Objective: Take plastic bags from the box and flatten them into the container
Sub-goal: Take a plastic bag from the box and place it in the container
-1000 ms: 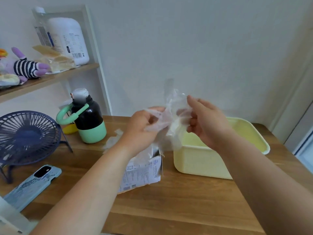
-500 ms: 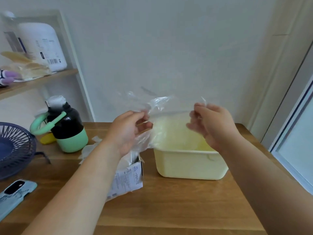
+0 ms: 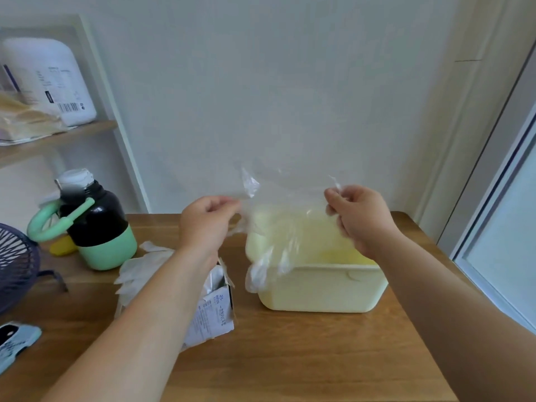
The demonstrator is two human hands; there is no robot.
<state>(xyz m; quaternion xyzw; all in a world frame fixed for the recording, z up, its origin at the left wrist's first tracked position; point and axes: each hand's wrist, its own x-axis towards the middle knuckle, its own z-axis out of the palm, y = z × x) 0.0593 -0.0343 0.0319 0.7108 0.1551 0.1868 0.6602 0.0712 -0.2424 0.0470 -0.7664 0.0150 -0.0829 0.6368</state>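
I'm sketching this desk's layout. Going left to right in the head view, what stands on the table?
In order: fan → bottle → box → container. I left out the phone because it lies below the fan at the same left edge.

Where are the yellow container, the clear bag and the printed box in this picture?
yellow container (image 3: 319, 290): head view, on its front wall.
clear bag (image 3: 278, 230): head view, on its stretched middle.
printed box (image 3: 216, 313): head view, on its printed side.
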